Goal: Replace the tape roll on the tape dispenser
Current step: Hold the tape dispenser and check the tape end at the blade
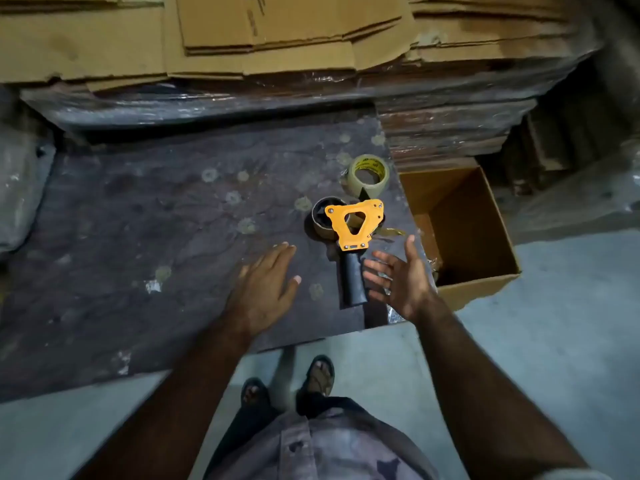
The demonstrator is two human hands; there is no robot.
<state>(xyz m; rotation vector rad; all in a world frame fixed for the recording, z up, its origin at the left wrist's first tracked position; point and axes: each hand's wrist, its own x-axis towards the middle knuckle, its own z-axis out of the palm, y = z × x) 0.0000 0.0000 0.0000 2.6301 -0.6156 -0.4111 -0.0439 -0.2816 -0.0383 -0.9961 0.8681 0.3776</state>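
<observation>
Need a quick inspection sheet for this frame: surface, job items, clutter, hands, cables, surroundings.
Surface: dark work surface, stained, spotted with tape scraps.
Job's things: orange tape dispenser lying flat, black handle toward the person, brown core mounted; fresh tape roll beyond it.
Clutter: loose tape strip beside the dispenser.
Grippers: left hand open, left of the handle; right hand open, right of it; neither grips.
Cables: nothing seen.
Surroundings: open cardboard box at right; flattened cardboard stack behind.

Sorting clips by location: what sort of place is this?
Likely a packing or warehouse area: stacked flattened cardboard cartons, an open cardboard box on the concrete floor, and a tape dispenser lying beside a tape roll.
</observation>
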